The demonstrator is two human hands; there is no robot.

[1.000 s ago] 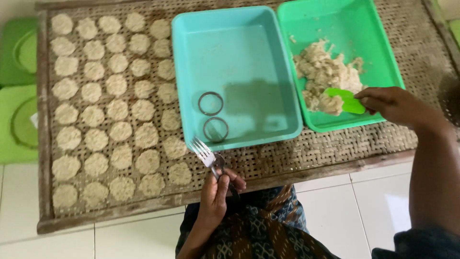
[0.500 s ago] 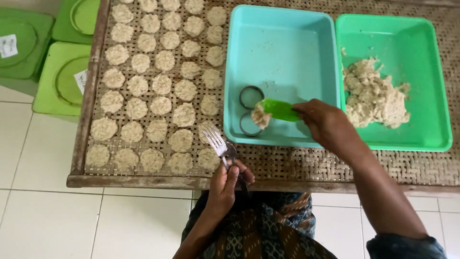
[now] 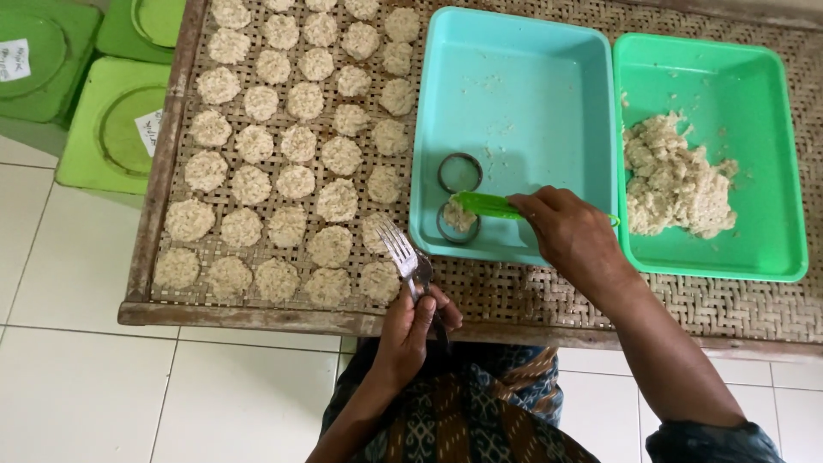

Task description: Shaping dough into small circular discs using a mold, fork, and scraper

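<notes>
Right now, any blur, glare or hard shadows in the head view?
Head view: soft, even daylight, no hard glare; a faint shadow of the right hand falls on the turquoise tray. Focus is fairly sharp on the patties and fork; the green spatula is slightly soft. The table's front edge bows a little, a sign of mild wide-angle distortion.

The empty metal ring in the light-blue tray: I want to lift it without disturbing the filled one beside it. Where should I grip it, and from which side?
Pinch the empty metal ring from above across its left and right walls. It lies flat and open, so its thin rim is the only hold. The filled ring sits close at its near edge, and the green spoon in the right hand crosses there.
</notes>
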